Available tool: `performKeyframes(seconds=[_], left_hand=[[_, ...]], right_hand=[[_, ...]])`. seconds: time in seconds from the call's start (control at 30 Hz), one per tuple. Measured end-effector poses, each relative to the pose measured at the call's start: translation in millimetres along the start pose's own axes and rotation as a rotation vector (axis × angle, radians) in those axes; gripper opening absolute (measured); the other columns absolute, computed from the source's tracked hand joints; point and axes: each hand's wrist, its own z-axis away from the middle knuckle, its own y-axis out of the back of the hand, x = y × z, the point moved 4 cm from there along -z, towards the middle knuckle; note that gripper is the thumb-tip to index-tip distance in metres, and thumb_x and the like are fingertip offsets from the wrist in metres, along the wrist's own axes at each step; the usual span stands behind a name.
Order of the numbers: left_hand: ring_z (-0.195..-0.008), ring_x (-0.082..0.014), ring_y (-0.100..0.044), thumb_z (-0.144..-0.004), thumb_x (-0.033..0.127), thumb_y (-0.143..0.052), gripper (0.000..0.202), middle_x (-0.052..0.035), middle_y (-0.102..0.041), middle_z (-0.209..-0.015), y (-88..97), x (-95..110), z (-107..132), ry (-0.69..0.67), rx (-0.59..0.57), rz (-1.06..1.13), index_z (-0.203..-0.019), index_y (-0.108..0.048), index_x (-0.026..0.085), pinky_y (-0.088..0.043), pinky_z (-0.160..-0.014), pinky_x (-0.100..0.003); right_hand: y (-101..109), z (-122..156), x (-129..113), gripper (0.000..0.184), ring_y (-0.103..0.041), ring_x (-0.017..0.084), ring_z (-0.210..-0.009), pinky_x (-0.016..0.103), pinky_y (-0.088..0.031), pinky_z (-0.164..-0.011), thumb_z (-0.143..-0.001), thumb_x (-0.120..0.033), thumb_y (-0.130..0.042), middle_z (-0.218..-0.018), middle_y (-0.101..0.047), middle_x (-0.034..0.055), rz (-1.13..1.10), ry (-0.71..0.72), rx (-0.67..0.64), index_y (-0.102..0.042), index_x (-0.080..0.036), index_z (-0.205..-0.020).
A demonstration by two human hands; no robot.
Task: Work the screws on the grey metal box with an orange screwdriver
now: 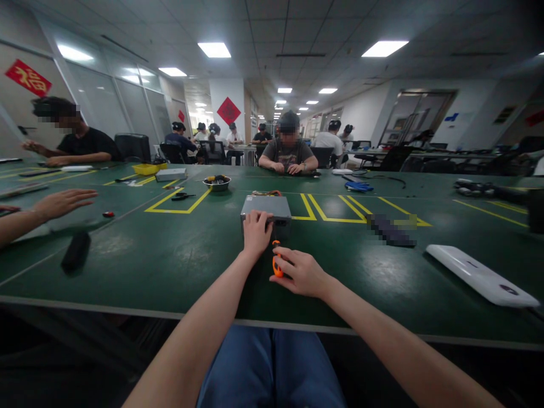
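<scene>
A large, brightly lit workroom with ceiling panel lights, glass partitions on the left and red paper decorations on the walls. A wide dark green table [170,266] marked with yellow tape lines [178,201] fills the view.

Nearest, the wearer's two bare forearms reach out over blue trousers. The right hand [300,273] is curled around a small orange-handled tool [277,266], fingers closed on the handle, the tool pointing away toward the near face of a grey metal box [267,207]. The tip is hidden, so contact cannot be told. Just beyond, the left hand [256,229] lies on the box's near top edge, fingers together, bracing it. The box sits at the middle of the table, within easy reach.

The box's cover looks shut and in place, and no loose screws or parts show beside it, so work on it seems to be at an early stage, with opening not yet done.

To the near right lies a flat white device [480,276]; to the near left a dark cylinder [76,251], and a co-worker's open hand [63,202] reaches in.

Farther off are a metal bowl [216,182], a yellow tray [147,168] and a seated person [289,153] facing the wearer, with more people behind.
</scene>
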Motion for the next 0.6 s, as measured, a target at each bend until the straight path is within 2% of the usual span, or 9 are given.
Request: performKeyframes(seconds=[0.07,0.23,0.3,0.37,0.47,0.53,0.6], left_hand=[[-0.097,-0.0221,-0.045,-0.081,0.023,-0.052,0.023,-0.0060,-0.048,-0.101,0.1,0.2,0.3,0.002,-0.002,-0.002,-0.103,-0.056,0.025,-0.039,-0.083,-0.035],[-0.097,-0.0224,-0.045,-0.080,0.023,-0.052,0.024,-0.0058,-0.048,-0.101,-0.8,-0.3,0.1,0.014,-0.010,-0.006,-0.103,-0.056,0.025,-0.039,-0.083,-0.036],[-0.097,-0.0223,-0.045,-0.080,0.023,-0.052,0.024,-0.0058,-0.048,-0.100,-0.6,0.1,0.0,0.010,-0.008,-0.003,-0.104,-0.056,0.025,-0.039,-0.083,-0.036],[-0.097,-0.0223,-0.045,-0.080,0.023,-0.051,0.023,-0.0058,-0.048,-0.101,0.2,0.7,-0.1,0.006,-0.002,-0.001,-0.103,-0.056,0.025,-0.039,-0.083,-0.036],[-0.098,-0.0227,-0.045,-0.080,0.023,-0.052,0.023,-0.0060,-0.048,-0.101,1.1,1.4,-0.2,0.010,0.000,-0.004,-0.103,-0.056,0.025,-0.040,-0.083,-0.036],[-0.097,-0.0229,-0.045,-0.080,0.023,-0.052,0.023,-0.0060,-0.049,-0.101,1.1,1.3,-0.3,0.015,-0.001,-0.006,-0.103,-0.056,0.025,-0.040,-0.082,-0.036],[-0.097,-0.0227,-0.045,-0.080,0.023,-0.052,0.023,-0.0059,-0.049,-0.100,0.5,0.9,-0.3,0.018,-0.004,-0.007,-0.103,-0.056,0.025,-0.040,-0.082,-0.036]], right_hand=[[0.2,0.7,1.5,0.034,-0.060,0.021,-0.088,0.030,-0.051,-0.073,-0.087,-0.043,-0.046,-0.110,-0.056,0.0161,-0.020,-0.022,0.014,-0.054,-0.012,-0.096],[-1.3,-1.6,-1.4,0.036,-0.057,0.022,-0.098,0.032,-0.050,-0.077,-0.090,-0.036,-0.042,-0.120,-0.049,0.0171,-0.021,0.027,-0.102,-0.046,-0.016,-0.119],[-1.4,-1.3,-1.6,0.032,-0.056,0.022,-0.099,0.033,-0.049,-0.077,-0.090,-0.034,-0.042,-0.118,-0.050,0.0171,-0.002,0.035,-0.090,-0.048,-0.017,-0.117],[-1.7,0.3,-0.2,0.028,-0.058,0.021,-0.095,0.031,-0.050,-0.074,-0.089,-0.036,-0.045,-0.113,-0.053,0.0169,0.002,0.016,-0.038,-0.053,-0.015,-0.104],[-2.6,2.8,2.5,0.025,-0.060,0.019,-0.087,0.030,-0.050,-0.071,-0.087,-0.039,-0.047,-0.112,-0.055,0.0159,-0.030,-0.023,0.013,-0.052,-0.015,-0.091],[-2.9,2.5,2.7,0.027,-0.060,0.020,-0.088,0.031,-0.050,-0.073,-0.087,-0.040,-0.047,-0.115,-0.054,0.0158,-0.056,-0.033,-0.014,-0.051,-0.015,-0.095],[-2.8,0.8,1.3,0.031,-0.059,0.021,-0.093,0.032,-0.050,-0.075,-0.088,-0.039,-0.046,-0.118,-0.052,0.0161,-0.060,-0.016,-0.077,-0.049,-0.015,-0.107]])
